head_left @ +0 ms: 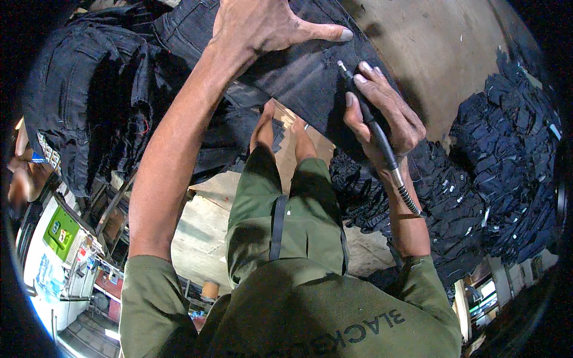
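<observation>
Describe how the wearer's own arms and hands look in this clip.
Both arms wear short olive-green fabric sleeves, left and right, with bare forearms below. The right hand is ungloved, with no ring visible. The left hand is also ungloved, but the picture's top edge cuts off its fingers, so rings there can't be checked.

A clothing workshop, heaped with dark garments.
A bulky pile of garments point(89, 95) crowds the left; on the right rises a heap of bunched dark pieces point(504, 161), small white tags point(468, 230) dotted among them. Between the two, a pen-shaped tool point(375, 128) with a spring-wrapped tail is held over spread dark cloth point(298, 83).
</observation>
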Tool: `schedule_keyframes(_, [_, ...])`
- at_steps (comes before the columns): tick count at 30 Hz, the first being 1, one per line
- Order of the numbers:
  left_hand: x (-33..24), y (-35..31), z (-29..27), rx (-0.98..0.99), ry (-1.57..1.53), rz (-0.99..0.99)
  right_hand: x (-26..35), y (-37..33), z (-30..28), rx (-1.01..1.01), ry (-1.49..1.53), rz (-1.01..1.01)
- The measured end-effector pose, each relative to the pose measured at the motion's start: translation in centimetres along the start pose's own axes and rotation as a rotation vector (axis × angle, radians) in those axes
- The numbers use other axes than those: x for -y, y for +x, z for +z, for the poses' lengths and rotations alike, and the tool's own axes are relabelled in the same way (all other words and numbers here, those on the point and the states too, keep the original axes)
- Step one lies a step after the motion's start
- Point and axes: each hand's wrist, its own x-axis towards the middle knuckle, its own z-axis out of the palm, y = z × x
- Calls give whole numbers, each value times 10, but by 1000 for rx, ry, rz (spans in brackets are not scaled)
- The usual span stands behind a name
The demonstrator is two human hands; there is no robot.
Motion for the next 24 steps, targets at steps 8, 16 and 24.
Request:
schedule_keyframes(8, [0,0,1,-26,37,26,1,-1,-3,6,55,8])
schedule_keyframes(16, [1,-1,4,-64,46,48,4,-9,-12,56,41,58])
schedule_keyframes(24, [2,0,4,-44,33,45,0,-6,-5,30,91,-7])
